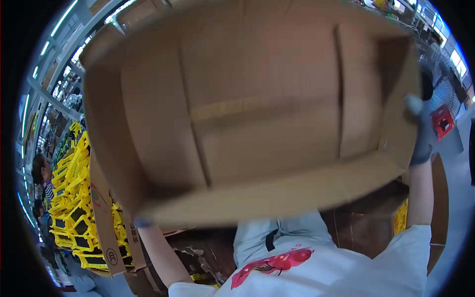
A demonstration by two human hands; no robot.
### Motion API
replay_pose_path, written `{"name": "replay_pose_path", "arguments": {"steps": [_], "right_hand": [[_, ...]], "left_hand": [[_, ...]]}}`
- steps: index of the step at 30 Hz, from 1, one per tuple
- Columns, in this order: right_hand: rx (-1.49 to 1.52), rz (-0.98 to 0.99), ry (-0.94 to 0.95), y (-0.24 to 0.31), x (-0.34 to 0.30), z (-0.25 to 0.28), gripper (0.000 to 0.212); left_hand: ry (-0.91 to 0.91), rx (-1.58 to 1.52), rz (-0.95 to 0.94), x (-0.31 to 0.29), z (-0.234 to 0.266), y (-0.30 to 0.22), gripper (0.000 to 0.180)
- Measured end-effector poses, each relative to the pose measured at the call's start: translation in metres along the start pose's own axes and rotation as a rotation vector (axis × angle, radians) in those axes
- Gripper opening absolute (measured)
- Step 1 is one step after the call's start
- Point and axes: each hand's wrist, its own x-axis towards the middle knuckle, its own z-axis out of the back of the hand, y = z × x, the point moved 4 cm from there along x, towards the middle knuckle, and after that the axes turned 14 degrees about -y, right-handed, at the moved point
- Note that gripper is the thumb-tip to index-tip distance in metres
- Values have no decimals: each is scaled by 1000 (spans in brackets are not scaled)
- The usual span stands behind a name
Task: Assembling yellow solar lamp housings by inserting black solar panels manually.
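Observation:
An empty open cardboard box (267, 153) is raised in front of me, its inside facing me and its surface blurred. Along its bottom run two seams and a strip of tape. My right hand (420, 126), in a grey glove, grips the box's right wall, its thumb lying over the edge. At the lower left corner my left hand (143, 222) holds the box from outside; just a dark bit of its glove shows, and its fingers are hidden behind the cardboard.
On the left, a carton (106, 227) is heaped with yellow-and-black frame-like parts (74, 198). More yellow parts (401, 218) show at lower right beside another carton (437, 198). A red object (442, 122) lies beyond my right hand. Another person (42, 171) is at far left.

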Motion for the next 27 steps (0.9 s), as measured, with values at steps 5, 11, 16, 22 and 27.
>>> {"name": "replay_pose_path", "arguments": {"steps": [5, 11, 16, 22, 27], "right_hand": [[-368, -725, 198, -95, -97, 30, 67], [-565, -704, 535, -211, -121, 78, 69], [-1364, -249, 734, -193, -117, 40, 68], [-1636, 671, 609, -164, -17, -47, 40], [-1365, 897, 427, -236, 36, -66, 18]], "left_hand": [[294, -27, 337, -185, -2, -22, 52], [286, -9, 809, -319, -91, -35, 57], [344, 463, 486, -272, -40, 49, 44], [382, 475, 290, -247, -77, 46, 32], [411, 814, 34, -238, -98, 29, 31]]}}
